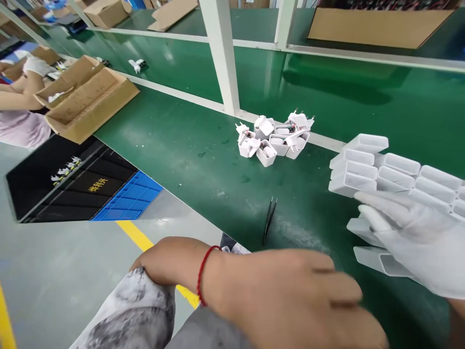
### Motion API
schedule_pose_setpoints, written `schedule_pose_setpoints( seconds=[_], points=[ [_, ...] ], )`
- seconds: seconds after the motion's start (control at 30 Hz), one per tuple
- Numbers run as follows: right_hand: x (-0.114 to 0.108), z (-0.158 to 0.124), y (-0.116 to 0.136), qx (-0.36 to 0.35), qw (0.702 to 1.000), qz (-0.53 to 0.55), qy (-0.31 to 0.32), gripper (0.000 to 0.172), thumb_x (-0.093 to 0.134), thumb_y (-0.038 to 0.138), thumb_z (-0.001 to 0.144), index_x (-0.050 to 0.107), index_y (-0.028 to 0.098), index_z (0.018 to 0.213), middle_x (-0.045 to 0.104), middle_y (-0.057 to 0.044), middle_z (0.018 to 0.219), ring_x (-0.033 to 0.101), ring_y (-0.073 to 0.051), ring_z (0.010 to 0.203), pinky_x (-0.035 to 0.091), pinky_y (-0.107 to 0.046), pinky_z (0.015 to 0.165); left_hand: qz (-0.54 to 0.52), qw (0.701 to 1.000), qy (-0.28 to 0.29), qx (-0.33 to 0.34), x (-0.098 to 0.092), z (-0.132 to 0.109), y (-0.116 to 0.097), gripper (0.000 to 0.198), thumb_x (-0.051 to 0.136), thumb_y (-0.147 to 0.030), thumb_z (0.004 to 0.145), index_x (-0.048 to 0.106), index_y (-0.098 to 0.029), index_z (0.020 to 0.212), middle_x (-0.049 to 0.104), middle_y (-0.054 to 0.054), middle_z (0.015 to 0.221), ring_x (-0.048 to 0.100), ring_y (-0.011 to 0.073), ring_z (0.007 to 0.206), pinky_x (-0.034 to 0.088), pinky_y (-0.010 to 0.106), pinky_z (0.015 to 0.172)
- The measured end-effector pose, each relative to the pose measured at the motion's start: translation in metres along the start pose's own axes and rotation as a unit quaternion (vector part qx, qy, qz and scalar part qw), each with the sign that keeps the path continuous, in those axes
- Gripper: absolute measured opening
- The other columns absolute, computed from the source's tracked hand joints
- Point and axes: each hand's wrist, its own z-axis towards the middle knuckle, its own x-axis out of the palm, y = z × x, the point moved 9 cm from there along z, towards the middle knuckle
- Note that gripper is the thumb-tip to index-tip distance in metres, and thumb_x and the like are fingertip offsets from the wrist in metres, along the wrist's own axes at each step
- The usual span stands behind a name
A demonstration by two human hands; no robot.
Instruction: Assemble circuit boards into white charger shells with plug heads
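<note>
My left hand [290, 295], bare with a red string bracelet at the wrist, reaches across the lower middle of the head view. Its fingers bend down out of sight and are blurred, so what they hold, if anything, is hidden. Wearing a white glove, my right hand [417, 237] lies with fingers stretched over hollow white plastic housings [395, 179] at the right. Several stand packed in rows; a couple of loose housings [378, 259] lie by its palm. Black tweezers [269, 220] rest on the green table above my left hand. Farther back sits a cluster of white plug adapters [278, 138], some with wires showing.
A white post [221, 58] rises from the table's back rail. Cardboard boxes [90, 97] stand at the far left beside a co-worker's arm [22, 92]. Below the table edge is a black and blue crate [87, 184]. A cardboard box [378, 26] sits on the shelf.
</note>
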Motion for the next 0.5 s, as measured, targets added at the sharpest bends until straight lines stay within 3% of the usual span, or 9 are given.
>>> schedule_pose_setpoints(
  seconds=[0.13,0.2,0.3,0.37,0.43,0.5],
  points=[
    [0.012,0.016,-0.028,0.086,0.985,-0.116,0.092,0.027,0.044,0.022,0.086,0.067,0.023,0.099,0.069,-0.012,0.098,0.056,-0.026,0.067,0.030,-0.034,0.051,0.118,0.972,0.159,-0.127,0.050,-0.002,0.089,0.019,0.050,-0.009,0.090,0.067,-0.017,0.090,0.066,0.005,0.075,0.061,0.0186,0.069,0.046,0.032,0.062],
    [0.017,0.023,-0.034,0.131,0.969,-0.160,0.133,0.028,0.044,0.024,0.092,0.069,0.023,0.102,0.066,-0.011,0.095,0.056,-0.025,0.069,0.027,-0.032,0.052,0.125,0.959,0.178,-0.182,0.060,-0.004,0.125,0.023,0.044,-0.012,0.095,0.066,-0.015,0.090,0.067,0.006,0.081,0.063,0.0193,0.075,0.045,0.032,0.066],
    [0.031,0.025,-0.026,0.119,0.948,-0.201,0.215,0.022,0.051,0.018,0.089,0.071,0.020,0.098,0.063,-0.012,0.089,0.059,-0.025,0.074,0.024,-0.030,0.051,0.069,0.957,0.144,-0.241,0.063,0.000,0.159,0.031,0.036,-0.019,0.100,0.065,-0.016,0.089,0.066,0.004,0.082,0.062,0.0168,0.077,0.044,0.028,0.066],
    [0.037,0.023,-0.017,0.072,0.949,-0.209,0.226,0.031,0.055,0.008,0.082,0.070,0.020,0.106,0.061,-0.009,0.083,0.057,-0.023,0.069,0.022,-0.029,0.049,0.014,0.957,0.092,-0.274,0.059,0.003,0.174,0.027,0.038,-0.023,0.100,0.064,-0.017,0.093,0.067,0.002,0.087,0.062,0.0147,0.078,0.044,0.026,0.066],
    [0.035,0.022,-0.004,0.002,0.971,-0.185,0.154,0.046,0.053,0.000,0.078,0.068,0.024,0.114,0.058,-0.005,0.077,0.054,-0.019,0.065,0.023,-0.029,0.051,-0.041,0.954,0.013,-0.296,0.051,0.005,0.188,0.019,0.048,-0.029,0.097,0.061,-0.016,0.102,0.067,0.003,0.099,0.062,0.0136,0.082,0.047,0.025,0.070],
    [0.029,0.018,0.007,-0.046,0.987,-0.139,0.060,0.049,0.051,-0.003,0.077,0.067,0.026,0.113,0.054,-0.001,0.071,0.051,-0.016,0.063,0.028,-0.029,0.054,-0.087,0.949,-0.059,-0.298,0.044,0.004,0.196,0.035,0.062,-0.038,0.088,0.056,-0.013,0.113,0.063,0.008,0.114,0.063,0.0146,0.090,0.050,0.025,0.076]
  ],
)
